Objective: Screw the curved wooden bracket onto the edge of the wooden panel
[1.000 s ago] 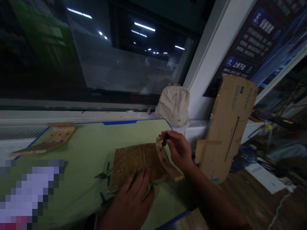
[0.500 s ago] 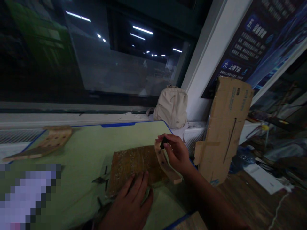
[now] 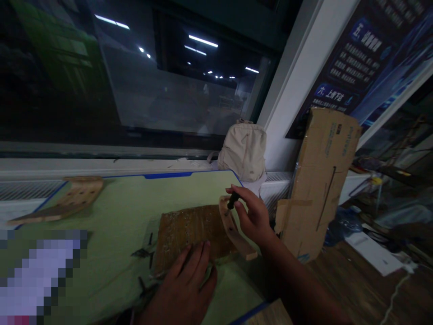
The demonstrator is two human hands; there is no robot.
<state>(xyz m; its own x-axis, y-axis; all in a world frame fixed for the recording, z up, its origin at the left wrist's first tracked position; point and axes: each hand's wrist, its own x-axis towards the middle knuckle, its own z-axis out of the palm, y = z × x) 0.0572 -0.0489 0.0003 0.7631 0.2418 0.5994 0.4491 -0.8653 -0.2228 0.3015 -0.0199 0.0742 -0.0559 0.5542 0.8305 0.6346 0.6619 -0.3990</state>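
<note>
My left hand [image 3: 187,280] lies with fingers stretched out on a flat brown board [image 3: 189,223], over its near edge. At the board's right end stands a curved wooden piece [image 3: 233,230] with a row of holes. Above its upper part, my right hand [image 3: 252,210] pinches what looks like a short black screwdriver [image 3: 233,199] between thumb and fingers. The tool tilts down toward a hole near the top of the curved piece; whether its tip sits inside cannot be told. Several small dark pieces, like screws [image 3: 150,246], lie left of the board.
A second curved wooden piece [image 3: 64,201] with holes rests at the far left of the green tabletop [image 3: 125,194]. A beige backpack [image 3: 242,151] stands behind the table. To the right leans a tall cardboard sheet [image 3: 321,180]. A pixelated patch covers the lower left.
My right hand has turned slightly and the black screwdriver stands a little higher and more visible. My left hand stays on the board. The view has shifted slightly.
</note>
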